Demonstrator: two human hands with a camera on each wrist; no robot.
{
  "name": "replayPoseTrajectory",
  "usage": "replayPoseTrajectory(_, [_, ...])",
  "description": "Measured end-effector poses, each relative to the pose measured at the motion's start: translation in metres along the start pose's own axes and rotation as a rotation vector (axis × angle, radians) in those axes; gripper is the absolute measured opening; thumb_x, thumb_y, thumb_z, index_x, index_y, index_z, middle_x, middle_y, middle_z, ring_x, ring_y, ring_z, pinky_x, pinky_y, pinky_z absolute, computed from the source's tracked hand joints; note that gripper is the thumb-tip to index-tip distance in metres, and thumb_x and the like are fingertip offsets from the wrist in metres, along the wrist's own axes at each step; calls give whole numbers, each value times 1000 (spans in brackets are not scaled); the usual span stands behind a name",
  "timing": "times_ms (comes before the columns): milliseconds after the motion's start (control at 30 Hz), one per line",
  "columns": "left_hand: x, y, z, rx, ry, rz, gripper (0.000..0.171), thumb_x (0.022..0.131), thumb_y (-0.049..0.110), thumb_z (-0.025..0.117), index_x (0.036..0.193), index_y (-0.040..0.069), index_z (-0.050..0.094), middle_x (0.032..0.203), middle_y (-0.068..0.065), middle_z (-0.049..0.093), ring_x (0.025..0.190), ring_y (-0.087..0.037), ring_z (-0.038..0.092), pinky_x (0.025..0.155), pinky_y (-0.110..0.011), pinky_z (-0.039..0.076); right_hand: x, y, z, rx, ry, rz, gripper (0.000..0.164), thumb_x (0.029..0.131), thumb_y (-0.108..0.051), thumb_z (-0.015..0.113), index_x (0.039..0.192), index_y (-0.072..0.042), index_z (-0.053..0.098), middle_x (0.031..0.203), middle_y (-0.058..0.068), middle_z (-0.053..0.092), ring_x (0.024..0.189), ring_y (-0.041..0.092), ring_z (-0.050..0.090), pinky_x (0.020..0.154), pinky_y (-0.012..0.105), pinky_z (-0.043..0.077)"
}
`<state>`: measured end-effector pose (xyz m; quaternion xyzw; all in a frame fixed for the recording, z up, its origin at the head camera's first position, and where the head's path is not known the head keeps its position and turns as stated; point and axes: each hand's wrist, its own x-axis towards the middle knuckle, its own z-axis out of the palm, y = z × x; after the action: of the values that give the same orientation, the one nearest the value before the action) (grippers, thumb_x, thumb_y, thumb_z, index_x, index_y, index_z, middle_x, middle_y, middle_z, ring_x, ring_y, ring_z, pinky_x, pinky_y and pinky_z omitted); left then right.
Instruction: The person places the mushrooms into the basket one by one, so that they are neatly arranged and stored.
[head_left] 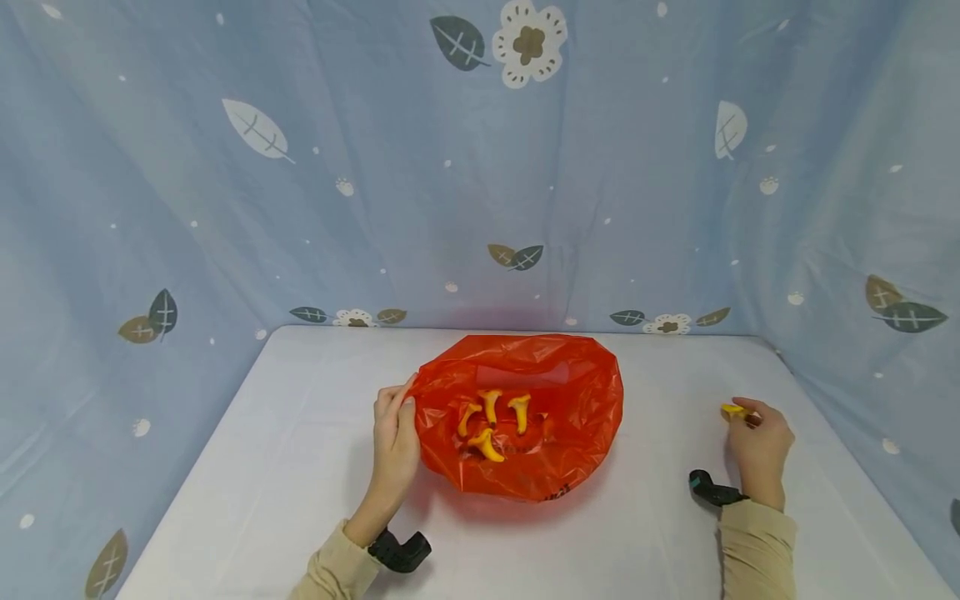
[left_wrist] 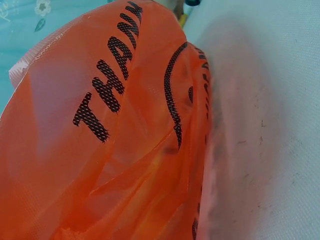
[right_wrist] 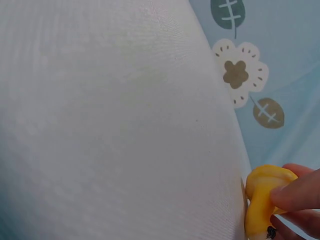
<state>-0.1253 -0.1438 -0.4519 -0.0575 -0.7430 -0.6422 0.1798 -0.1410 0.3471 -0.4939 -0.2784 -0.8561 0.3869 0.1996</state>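
A red plastic bag point(head_left: 585, 454) sits with its mouth spread wide in the middle of the white table. Inside it lie several yellow mushrooms point(head_left: 520, 412), funnel-capped like chanterelles. My left hand point(head_left: 396, 437) grips the bag's left rim. Black lettering runs along the bag's side point(left_wrist: 140, 165) in the left wrist view, where the hand itself is out of sight. Over at the table's right side, my right hand point(head_left: 761, 442) pinches another yellow mushroom point(right_wrist: 260, 202) between thumb and fingers; its stem end is dark. In the head view the fingers partly cover this mushroom.
The white table point(head_left: 292, 425) reaches back to a blue curtain point(head_left: 420, 192) printed with leaves and flowers, which also hangs along both sides. Each wrist wears a black camera, one on the left point(head_left: 400, 552) and one on the right point(head_left: 716, 492).
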Motion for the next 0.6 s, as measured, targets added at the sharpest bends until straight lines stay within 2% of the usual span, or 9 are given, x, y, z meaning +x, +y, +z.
replayPoseTrajectory(67, [0,0,0,1,-2,-7,40,107,11,38,143,3,52,119,-11,46,115,-17,42,92,-15,42,-1,-1,-1,14,2,1,37,94,-2,52,129,6,60,137,29,48,120,43,49,76,23,41])
replayPoseTrajectory(167, [0,0,0,1,-2,-11,40,107,12,38,143,3,52,119,-10,45,115,-16,42,92,-14,43,-1,-2,0,12,22,-17,35,94,-2,53,126,6,62,134,28,50,117,42,51,75,23,40])
replayPoseTrajectory(333, [0,-2,0,-18,-7,-3,40,107,13,37,144,5,51,119,-11,44,115,-16,42,92,-15,44,1,-2,3,2,40,-46,36,93,1,48,125,6,63,134,27,52,117,42,52,88,36,46])
replayPoseTrajectory(400, [0,-2,1,-17,-9,-3,40,107,13,36,144,5,51,120,-11,44,115,-17,42,93,-14,44,2,-1,3,10,54,-62,36,93,1,48,125,5,64,133,26,53,116,42,53,89,36,47])
replayPoseTrajectory(600, [0,-4,2,15,12,1,40,107,11,38,143,2,52,119,-11,46,115,-18,41,92,-14,41,1,-3,4,30,95,-131,35,92,1,49,122,4,66,125,26,58,111,41,58,84,18,44])
